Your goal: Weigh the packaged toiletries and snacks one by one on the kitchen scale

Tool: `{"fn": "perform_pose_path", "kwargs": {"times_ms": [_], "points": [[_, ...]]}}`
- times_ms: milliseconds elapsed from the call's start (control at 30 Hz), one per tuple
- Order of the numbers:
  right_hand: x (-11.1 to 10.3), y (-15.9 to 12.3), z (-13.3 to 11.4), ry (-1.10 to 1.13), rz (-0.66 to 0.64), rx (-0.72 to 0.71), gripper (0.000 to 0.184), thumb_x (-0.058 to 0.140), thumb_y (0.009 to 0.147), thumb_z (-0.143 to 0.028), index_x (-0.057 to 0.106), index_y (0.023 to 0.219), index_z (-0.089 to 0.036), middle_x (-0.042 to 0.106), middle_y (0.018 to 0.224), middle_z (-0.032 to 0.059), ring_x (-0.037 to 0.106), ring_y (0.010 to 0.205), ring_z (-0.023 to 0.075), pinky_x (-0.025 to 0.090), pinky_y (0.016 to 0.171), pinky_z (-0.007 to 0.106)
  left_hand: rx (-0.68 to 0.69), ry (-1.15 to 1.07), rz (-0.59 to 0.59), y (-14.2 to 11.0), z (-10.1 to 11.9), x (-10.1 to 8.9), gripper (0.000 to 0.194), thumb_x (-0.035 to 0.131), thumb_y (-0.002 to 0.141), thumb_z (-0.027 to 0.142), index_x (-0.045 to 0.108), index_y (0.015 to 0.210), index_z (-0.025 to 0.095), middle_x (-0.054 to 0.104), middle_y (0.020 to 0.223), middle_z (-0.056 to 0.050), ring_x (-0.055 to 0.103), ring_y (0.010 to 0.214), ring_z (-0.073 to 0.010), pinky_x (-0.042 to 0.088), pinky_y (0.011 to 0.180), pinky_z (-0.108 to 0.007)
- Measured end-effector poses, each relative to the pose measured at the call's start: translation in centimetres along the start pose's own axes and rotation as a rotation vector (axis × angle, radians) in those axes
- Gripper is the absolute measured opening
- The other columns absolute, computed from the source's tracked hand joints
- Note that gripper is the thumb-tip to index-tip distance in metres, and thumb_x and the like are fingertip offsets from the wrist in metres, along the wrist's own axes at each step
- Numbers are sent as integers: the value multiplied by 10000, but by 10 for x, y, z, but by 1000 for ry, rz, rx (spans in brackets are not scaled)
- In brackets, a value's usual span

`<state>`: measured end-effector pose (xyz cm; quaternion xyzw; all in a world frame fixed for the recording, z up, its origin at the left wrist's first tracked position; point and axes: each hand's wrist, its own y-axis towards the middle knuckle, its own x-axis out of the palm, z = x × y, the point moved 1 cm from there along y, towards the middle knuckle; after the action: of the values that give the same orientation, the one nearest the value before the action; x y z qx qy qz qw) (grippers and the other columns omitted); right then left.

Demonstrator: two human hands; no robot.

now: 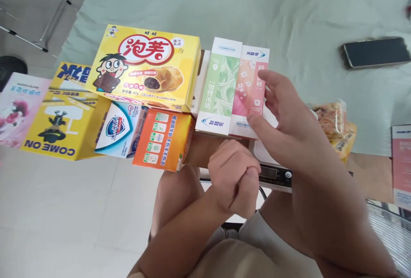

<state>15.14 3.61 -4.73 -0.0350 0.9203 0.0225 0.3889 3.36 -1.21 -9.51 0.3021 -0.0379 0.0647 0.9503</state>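
My left hand point(234, 175) is closed in a fist above my lap, just in front of the toothpaste boxes; nothing shows in it. My right hand point(285, 119) has its fingers and thumb spread at the right side of a pink toothpaste box point(247, 89), with the fingertips over its edge. A green toothpaste box point(221, 85) lies against the pink one on the left. A white digital scale point(269, 173) with a small display is partly hidden beneath my right hand. Left of the green box, a large yellow puff snack box point(144, 68) lies on other boxes.
At the left are an orange soap box point(163, 141), a Safeguard soap box point(120, 128), a yellow COME ON box point(61, 126) and a pink floral box point(22, 106). Packaged snacks point(334, 119), a phone point(375, 52) and another pink box point(402, 162) lie right on the green cloth point(289, 8) side.
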Motion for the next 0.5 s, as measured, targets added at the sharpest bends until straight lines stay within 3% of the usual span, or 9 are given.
{"fn": "perform_pose_path", "kwargs": {"times_ms": [133, 233, 333, 500], "points": [[-6, 4, -5, -1, -31, 70, 670, 526, 873, -200, 413, 1531, -252, 551, 1608, 99, 553, 1495, 309, 518, 1213, 627, -65, 4, -70, 2, 1, -2, 266, 464, 1013, 196, 518, 753, 191, 514, 643, 19, 453, 580, -105, 375, 551, -289], [-5, 4, -9, -74, 2, 68, 648, 504, 868, -171, 476, 1509, -265, 555, 1593, 116, 536, 1505, 324, 619, 1088, 569, -111, 21, -118, 2, 1, -4, 265, 471, 1013, 191, 527, 755, 193, 523, 665, 12, 478, 599, -111, 388, 564, -289], [-3, 1, -12, -156, -18, 73, 643, 496, 866, -150, 518, 1499, -260, 513, 1615, 147, 430, 1579, 374, 673, 930, 542, -141, 33, -152, 1, 1, -4, 256, 478, 998, 164, 509, 746, 197, 517, 676, 11, 489, 606, -113, 392, 577, -289], [-3, -2, -9, -183, -63, 84, 585, 525, 897, -175, 554, 1475, -257, 461, 1638, 185, 386, 1596, 414, 669, 886, 556, -58, 120, -162, 1, -3, -1, 239, 466, 886, 74, 377, 713, 212, 411, 617, 33, 361, 537, -110, 302, 555, -315]]}}
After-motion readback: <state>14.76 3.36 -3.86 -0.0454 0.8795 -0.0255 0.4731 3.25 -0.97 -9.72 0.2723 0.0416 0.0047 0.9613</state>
